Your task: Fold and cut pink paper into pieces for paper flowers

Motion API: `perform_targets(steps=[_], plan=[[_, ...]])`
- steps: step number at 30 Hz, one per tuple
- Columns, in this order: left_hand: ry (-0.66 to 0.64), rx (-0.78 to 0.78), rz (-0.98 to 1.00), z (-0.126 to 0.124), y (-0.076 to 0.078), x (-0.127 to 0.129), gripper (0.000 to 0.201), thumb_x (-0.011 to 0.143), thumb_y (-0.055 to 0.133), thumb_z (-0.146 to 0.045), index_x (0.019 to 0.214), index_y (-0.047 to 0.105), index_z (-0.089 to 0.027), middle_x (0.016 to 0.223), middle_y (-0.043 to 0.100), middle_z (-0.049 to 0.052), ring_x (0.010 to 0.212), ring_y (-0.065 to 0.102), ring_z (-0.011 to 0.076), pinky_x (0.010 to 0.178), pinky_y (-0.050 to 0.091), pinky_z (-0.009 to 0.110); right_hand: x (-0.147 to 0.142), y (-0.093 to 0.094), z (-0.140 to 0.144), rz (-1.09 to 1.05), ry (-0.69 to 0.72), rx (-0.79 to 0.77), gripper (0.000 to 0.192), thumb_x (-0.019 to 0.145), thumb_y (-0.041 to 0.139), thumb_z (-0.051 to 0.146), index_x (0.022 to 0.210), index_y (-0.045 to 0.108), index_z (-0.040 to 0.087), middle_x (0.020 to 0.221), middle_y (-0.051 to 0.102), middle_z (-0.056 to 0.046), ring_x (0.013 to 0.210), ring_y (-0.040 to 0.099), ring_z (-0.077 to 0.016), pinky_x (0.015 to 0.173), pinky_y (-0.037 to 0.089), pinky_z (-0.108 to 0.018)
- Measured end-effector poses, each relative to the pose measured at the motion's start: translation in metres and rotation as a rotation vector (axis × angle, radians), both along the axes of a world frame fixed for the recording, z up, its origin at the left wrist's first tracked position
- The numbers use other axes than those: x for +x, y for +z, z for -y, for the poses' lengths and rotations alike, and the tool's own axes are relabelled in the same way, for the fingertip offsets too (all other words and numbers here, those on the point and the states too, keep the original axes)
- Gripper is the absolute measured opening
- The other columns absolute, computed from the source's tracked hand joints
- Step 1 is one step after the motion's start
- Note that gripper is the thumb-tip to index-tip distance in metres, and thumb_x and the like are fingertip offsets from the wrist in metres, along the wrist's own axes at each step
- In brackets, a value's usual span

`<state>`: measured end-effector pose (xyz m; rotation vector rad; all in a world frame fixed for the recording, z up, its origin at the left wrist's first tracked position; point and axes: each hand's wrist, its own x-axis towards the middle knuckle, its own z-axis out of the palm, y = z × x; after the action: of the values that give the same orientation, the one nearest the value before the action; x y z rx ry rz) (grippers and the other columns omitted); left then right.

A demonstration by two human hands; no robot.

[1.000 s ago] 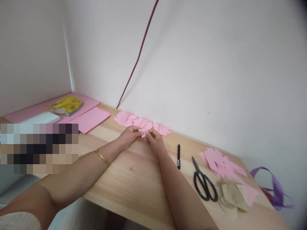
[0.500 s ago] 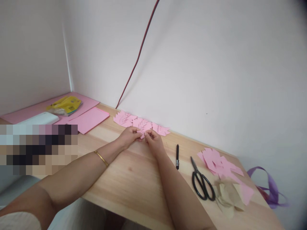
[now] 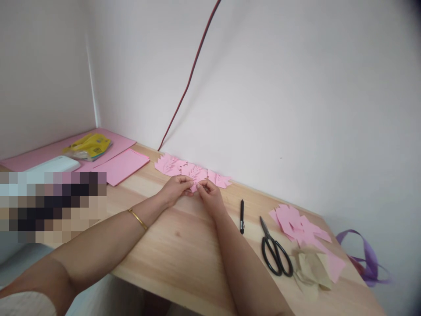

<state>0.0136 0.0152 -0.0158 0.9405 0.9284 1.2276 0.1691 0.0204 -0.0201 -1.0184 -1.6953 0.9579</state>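
My left hand (image 3: 176,188) and my right hand (image 3: 210,196) meet at the far side of a wooden table (image 3: 184,245). Between their fingertips they pinch one small pink paper cutout (image 3: 196,183). It lies at the front of a row of pink paper cutouts (image 3: 171,165) set out along the wall. A gold bangle (image 3: 138,219) circles my left wrist. Both forearms stretch forward over the tabletop.
To the right lie a black pen (image 3: 242,216), black scissors (image 3: 274,253), pink paper scraps (image 3: 302,228), a beige paper piece (image 3: 312,270) and purple ribbon (image 3: 368,254). At left are pink sheets (image 3: 123,164), a yellow packet (image 3: 88,146) and a white box (image 3: 54,164). A red cable (image 3: 190,79) runs down the wall.
The view has drifted slightly. My hands stay together on the pink cutout, with only small finger movements.
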Motion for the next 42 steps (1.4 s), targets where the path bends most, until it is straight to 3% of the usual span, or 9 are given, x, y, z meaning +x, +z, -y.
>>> perform_targets(steps=[7,12,23,33,42], plan=[[0.020,0.069,-0.050,0.002,0.003,0.002,0.026,0.059,0.076,-0.032,0.065,0.062,-0.011,0.062,0.058,0.001,0.056,0.054,0.0095,0.055,0.049,0.024,0.000,-0.001,0.000,-0.005,0.012,0.011,0.018,0.080,0.053,0.037,0.077,0.055,0.019,0.071,0.050,0.001,0.063,0.045,-0.0118,0.061,0.037,-0.025],[0.001,0.021,-0.010,0.003,0.005,0.002,0.032,0.056,0.079,-0.032,0.075,0.064,-0.010,0.069,0.061,0.002,0.062,0.056,0.0103,0.060,0.050,0.025,0.001,0.000,-0.001,-0.021,-0.007,-0.016,0.018,0.080,0.053,0.038,0.078,0.054,0.019,0.071,0.051,0.000,0.063,0.044,-0.0120,0.060,0.037,-0.024],[0.015,0.042,-0.051,0.002,0.003,0.001,0.028,0.055,0.079,-0.029,0.068,0.061,-0.011,0.064,0.062,0.002,0.060,0.057,0.0103,0.059,0.047,0.023,-0.003,0.008,0.003,-0.082,-0.010,-0.074,0.019,0.077,0.055,0.038,0.083,0.055,0.020,0.077,0.055,-0.001,0.067,0.050,-0.0131,0.064,0.041,-0.026],[-0.086,0.068,-0.089,0.003,0.000,0.001,0.027,0.059,0.078,-0.029,0.071,0.062,-0.011,0.065,0.063,0.004,0.063,0.060,0.0122,0.064,0.050,0.027,-0.001,0.007,0.001,-0.012,-0.007,-0.023,0.012,0.075,0.055,0.030,0.072,0.055,0.019,0.072,0.053,0.001,0.067,0.049,-0.0125,0.065,0.041,-0.025],[-0.114,-0.036,-0.022,0.004,0.003,0.000,0.029,0.065,0.073,-0.037,0.068,0.060,-0.011,0.066,0.061,0.004,0.060,0.057,0.0119,0.056,0.052,0.028,0.000,0.005,0.002,-0.004,0.021,-0.021,0.012,0.076,0.054,0.031,0.076,0.056,0.018,0.069,0.052,0.001,0.062,0.045,-0.0114,0.060,0.038,-0.024]])
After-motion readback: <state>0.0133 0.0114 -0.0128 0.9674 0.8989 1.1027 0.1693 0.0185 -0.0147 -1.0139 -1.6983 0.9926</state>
